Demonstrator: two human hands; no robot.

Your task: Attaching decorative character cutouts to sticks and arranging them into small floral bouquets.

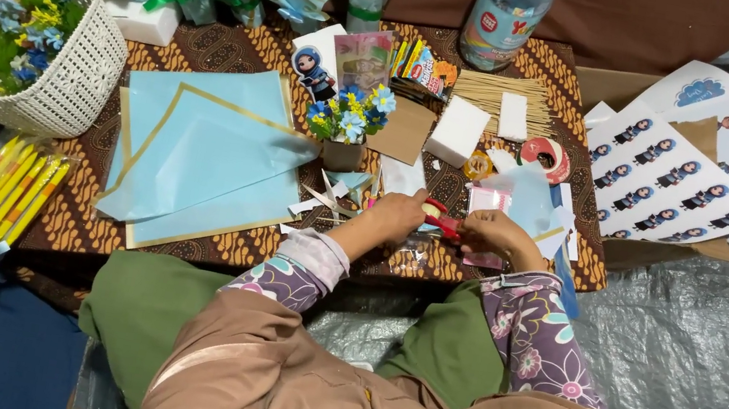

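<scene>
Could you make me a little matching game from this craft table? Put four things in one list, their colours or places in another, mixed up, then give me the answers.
Things:
1. basket
2. wrapping paper sheets
3. scissors
4. sticker sheets

Descriptions:
A. red handles, between the left hand and the right hand
B. light blue with gold edges, flat on the patterned cloth
C. white, far left, with blue flowers and green leaves inside
D. white with rows of small figures, at the right side

Pairs: 1-C, 2-B, 3-A, 4-D
</scene>
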